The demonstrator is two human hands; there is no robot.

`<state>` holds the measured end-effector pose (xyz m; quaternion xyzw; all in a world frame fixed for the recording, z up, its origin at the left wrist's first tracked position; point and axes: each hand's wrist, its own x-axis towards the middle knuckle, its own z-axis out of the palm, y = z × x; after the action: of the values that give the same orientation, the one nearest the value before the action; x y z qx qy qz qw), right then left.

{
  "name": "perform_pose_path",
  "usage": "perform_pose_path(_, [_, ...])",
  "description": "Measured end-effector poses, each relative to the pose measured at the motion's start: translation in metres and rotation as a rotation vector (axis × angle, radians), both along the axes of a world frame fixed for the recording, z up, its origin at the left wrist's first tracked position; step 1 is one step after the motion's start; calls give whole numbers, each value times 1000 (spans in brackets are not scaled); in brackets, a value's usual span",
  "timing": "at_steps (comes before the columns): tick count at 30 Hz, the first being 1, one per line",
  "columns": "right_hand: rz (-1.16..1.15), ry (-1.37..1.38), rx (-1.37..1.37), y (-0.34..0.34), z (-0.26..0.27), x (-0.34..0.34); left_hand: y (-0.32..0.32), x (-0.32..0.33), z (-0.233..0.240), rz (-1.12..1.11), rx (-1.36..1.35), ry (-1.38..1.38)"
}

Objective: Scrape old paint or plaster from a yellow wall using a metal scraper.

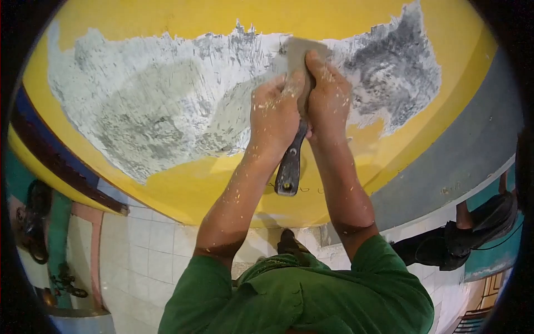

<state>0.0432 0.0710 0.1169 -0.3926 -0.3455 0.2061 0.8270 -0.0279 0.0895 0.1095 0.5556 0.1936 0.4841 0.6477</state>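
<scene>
Both my hands grip one scraper or putty knife with a broad blade (306, 48) and a black handle (288, 173) that points down towards me. My left hand (277, 108) closes round the tool from the left. My right hand (329, 98) holds it from the right, its thumb lying along the blade. The blade's upper end lies against a yellow wall (200, 16), over a large patch stripped to white and grey (167, 96). Pale flecks cover both hands and forearms. The palms and part of the tool are hidden by my fingers.
A grey band (450, 167) borders the yellow wall at the right. Below lies a white tiled floor (150, 250). A person in dark clothes (442, 246) is at the right. A dark doorway edge (62, 154) runs down the left, with dark objects (37, 221) beyond it.
</scene>
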Motion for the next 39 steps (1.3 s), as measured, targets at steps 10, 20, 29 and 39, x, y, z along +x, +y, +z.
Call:
perform_pose_path(10, [-33,13,23,1,-5,8,-3,4,-6,-6,11,0])
perform_pose_path(20, [-80,-68,-7,3,-14,18,-4,9,-16,30,27,9])
perform_pose_path(29, [16,-10,0,5,-10,21,-13,10,-2,53,-107,30])
perform_pose_path(39, [-48,-119,-40,1,-2,17,-9,11,1,43,-111,-1])
